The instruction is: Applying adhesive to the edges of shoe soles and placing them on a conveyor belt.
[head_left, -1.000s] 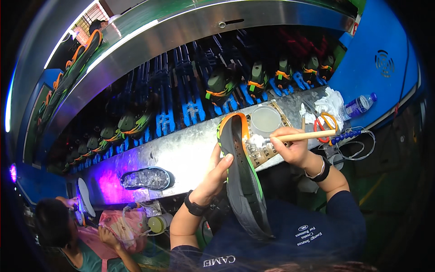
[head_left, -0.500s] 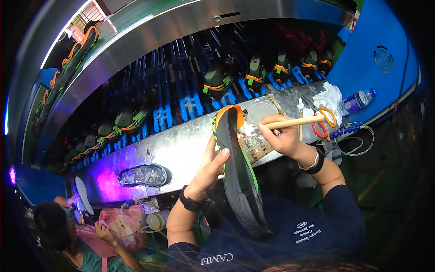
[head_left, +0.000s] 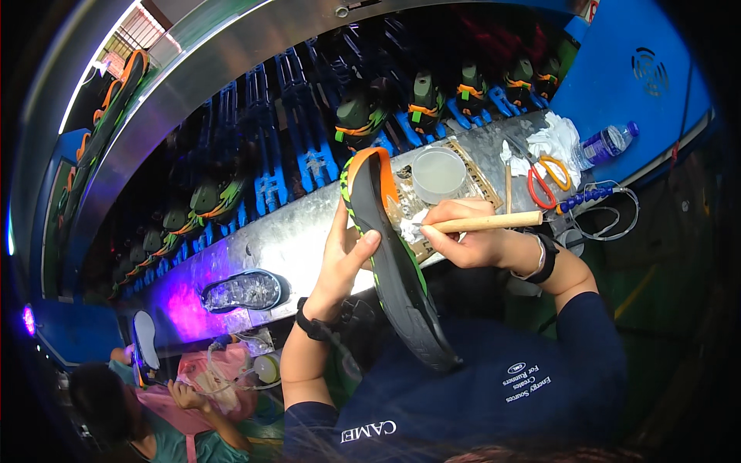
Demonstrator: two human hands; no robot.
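My left hand (head_left: 345, 258) grips a black shoe sole (head_left: 395, 270) with a bright green edge and an orange heel end, held upright and tilted over the bench edge. Its thumb presses on the sole's side. In my right hand (head_left: 472, 245) is a brush (head_left: 509, 221) with a pale wooden handle. The brush's whitish, frayed head (head_left: 411, 226) is at the sole's inner edge, just below the orange part; I cannot tell whether it touches. Beyond my right hand a round dish of cloudy liquid (head_left: 439, 174) stands on printed cardboard (head_left: 480, 179).
Scissors (head_left: 549, 182), crumpled white tissue (head_left: 559, 139) and a plastic bottle (head_left: 607, 145) lie at the right. A sole (head_left: 242, 292) rests on the metal bench (head_left: 174, 302). Behind it, blue racks (head_left: 312, 163) carry shoes. At lower left a co-worker (head_left: 104, 397) holds another sole (head_left: 145, 339).
The view has shifted slightly. The right hand and brush have moved down along the sole's edge, and the handle lies more level. Both hands keep their hold.
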